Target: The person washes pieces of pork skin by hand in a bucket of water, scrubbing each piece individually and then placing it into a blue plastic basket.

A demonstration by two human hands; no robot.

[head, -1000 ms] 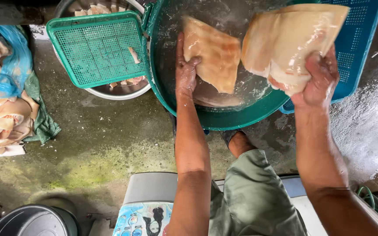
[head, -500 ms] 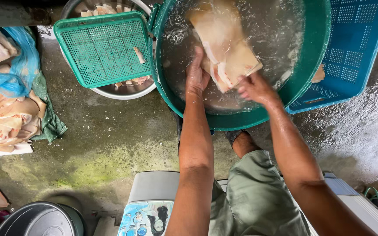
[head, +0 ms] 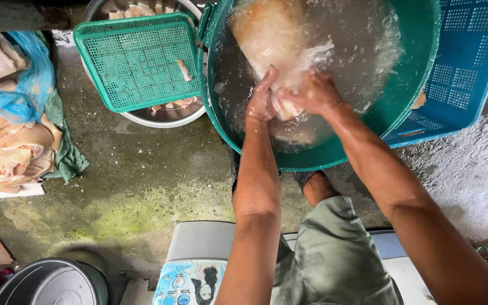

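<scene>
Glossy green plastic basin [head: 419, 85], perforated plastic basket [head: 136, 62], rough wet concrete floor [head: 142, 181].

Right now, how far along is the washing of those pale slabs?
Looks like midway, though I can't be sure. Done, perhaps: small pieces sit in the metal bowl under the green basket. In hand: the left hand and right hand press a pale slab in the water of the green tub. Left: a pile of slabs lies on the floor at left.
</scene>
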